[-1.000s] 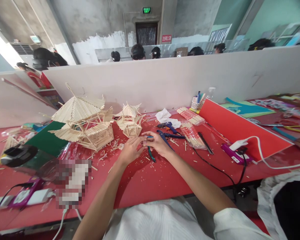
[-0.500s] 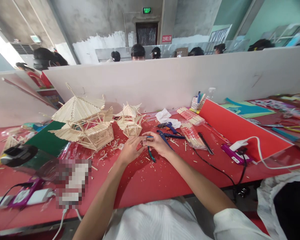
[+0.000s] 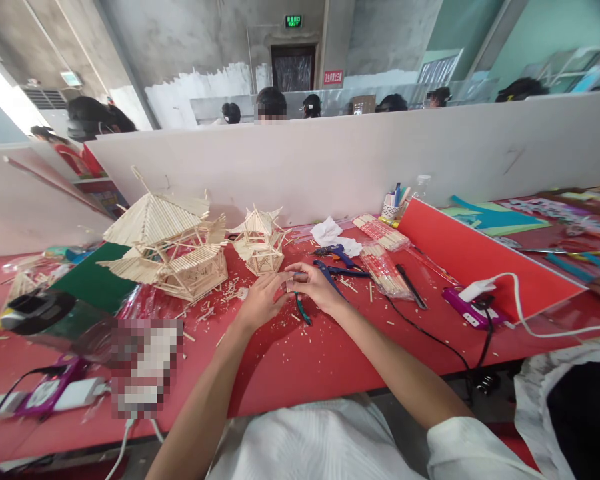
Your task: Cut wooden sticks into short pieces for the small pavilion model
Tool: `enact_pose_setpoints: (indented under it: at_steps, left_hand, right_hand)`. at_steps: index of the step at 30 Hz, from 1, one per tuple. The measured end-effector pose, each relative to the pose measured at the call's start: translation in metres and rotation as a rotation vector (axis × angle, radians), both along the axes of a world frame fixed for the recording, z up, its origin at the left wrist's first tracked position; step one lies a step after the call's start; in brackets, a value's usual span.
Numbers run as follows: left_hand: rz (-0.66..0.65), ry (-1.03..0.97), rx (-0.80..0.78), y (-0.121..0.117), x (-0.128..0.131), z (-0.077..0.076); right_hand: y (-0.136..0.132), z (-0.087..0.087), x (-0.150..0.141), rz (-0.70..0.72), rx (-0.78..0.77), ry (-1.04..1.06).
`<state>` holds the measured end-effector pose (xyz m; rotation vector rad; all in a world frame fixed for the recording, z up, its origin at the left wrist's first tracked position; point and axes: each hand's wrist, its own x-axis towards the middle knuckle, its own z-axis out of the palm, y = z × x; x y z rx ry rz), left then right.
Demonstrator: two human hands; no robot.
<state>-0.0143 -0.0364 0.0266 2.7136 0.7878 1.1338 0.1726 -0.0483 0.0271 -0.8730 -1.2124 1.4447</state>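
My left hand (image 3: 261, 298) and my right hand (image 3: 314, 285) meet over the red table (image 3: 300, 360), just in front of a small stick pavilion model (image 3: 261, 241). The right hand is closed round the blue handles of small cutters (image 3: 302, 308), whose lower handle sticks out under the palm. The left hand's fingers are pinched against the cutter's tip, holding something too small to make out. A larger stick pavilion model (image 3: 166, 240) stands to the left. Wood scraps (image 3: 215, 300) litter the table around the hands.
Blue pliers (image 3: 337, 261), packs of sticks (image 3: 383, 267), white tissue (image 3: 330, 233), a pen cup (image 3: 393, 205), a red board (image 3: 475, 257) and a purple glue gun with cable (image 3: 473, 308) lie right. Green sheet (image 3: 93, 283), power strip (image 3: 55, 393) left. A white partition (image 3: 330, 160) stands behind; people sit beyond.
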Motion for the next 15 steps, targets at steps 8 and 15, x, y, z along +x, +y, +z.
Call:
enact_pose_setpoints:
  at_steps: [8, 15]
  left_hand:
    - [0.003, -0.003, 0.006, 0.0004, 0.0003, -0.0006]
    - [0.02, 0.008, -0.003, -0.0005, -0.0002, 0.0003]
  right_hand:
    - [-0.0007, 0.0017, -0.0003, 0.0, 0.007, -0.007]
    - [0.0001, 0.001, 0.0001, 0.015, 0.021, -0.018]
